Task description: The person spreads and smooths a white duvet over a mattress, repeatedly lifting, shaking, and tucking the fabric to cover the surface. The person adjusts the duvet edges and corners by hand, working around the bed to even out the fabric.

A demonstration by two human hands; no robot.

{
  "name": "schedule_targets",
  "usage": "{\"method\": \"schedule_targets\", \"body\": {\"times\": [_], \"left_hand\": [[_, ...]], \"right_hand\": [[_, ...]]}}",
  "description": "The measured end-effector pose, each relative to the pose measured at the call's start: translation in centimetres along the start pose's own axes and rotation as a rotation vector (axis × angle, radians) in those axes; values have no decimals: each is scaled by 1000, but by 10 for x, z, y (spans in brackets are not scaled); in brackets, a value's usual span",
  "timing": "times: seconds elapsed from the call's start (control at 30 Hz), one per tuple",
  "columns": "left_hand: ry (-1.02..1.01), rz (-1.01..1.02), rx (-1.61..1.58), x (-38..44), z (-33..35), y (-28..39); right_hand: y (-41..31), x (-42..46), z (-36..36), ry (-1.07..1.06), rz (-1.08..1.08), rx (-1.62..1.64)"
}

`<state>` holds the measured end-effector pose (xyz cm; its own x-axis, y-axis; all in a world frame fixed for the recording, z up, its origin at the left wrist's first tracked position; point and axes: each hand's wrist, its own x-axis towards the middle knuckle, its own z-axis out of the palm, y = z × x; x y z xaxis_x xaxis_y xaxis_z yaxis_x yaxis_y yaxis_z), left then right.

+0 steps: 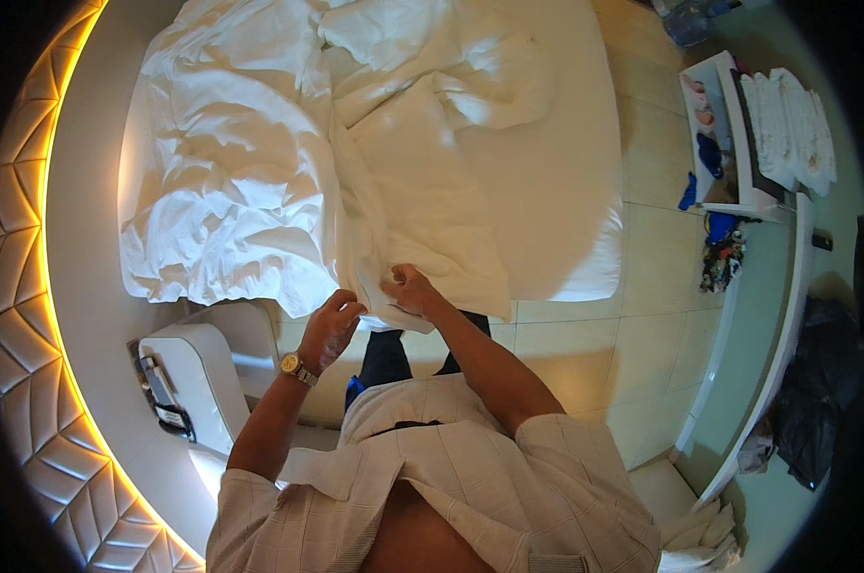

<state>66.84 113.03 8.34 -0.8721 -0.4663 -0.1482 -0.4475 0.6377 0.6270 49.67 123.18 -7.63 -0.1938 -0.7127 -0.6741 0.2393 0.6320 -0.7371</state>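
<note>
My left hand [333, 324], with a gold-faced metal wristwatch [299, 368] at its wrist, pinches a fold of a white duvet [432, 193] at the near side of the bed. A little to its right, my right hand [408, 290] also grips the duvet's cloth, its fingers curled into the fabric. Between the hands the cloth hangs over the mattress edge. The duvet lies rumpled across the left and middle of the bed. At the right a flat stretch of white fitted sheet [561, 215] covers the mattress.
A white bedside cabinet [188, 372] stands at left, below a padded headboard [30, 286] edged with lit strip light. Right of the bed runs tiled floor [654, 265]. Beyond it are an open white drawer unit [725, 143], folded white linens [790, 129] and a black plastic bag [818, 401].
</note>
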Motion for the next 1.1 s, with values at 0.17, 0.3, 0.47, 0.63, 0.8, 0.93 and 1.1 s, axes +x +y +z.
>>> {"method": "schedule_targets", "body": {"times": [0.17, 0.3, 0.47, 0.63, 0.8, 0.93, 1.1], "left_hand": [[98, -83, 17, -16, -2, 22], [134, -103, -10, -15, -8, 36], [159, -136, -3, -41, -10, 25], [160, -166, -27, -77, -10, -11], [232, -172, -97, -93, -21, -27], [369, -153, -213, -100, -35, -45], [373, -175, -330, -103, -42, -59]], "right_hand": [[-20, 14, 27, -167, 159, 311], [-5, 53, 45, 112, 295, 397], [-8, 56, 56, 121, 161, 274], [-40, 42, 55, 3, -366, -257], [-80, 26, 75, -286, -152, 109], [-101, 28, 88, -263, -174, -123], [-99, 60, 76, -440, -156, -591]]}}
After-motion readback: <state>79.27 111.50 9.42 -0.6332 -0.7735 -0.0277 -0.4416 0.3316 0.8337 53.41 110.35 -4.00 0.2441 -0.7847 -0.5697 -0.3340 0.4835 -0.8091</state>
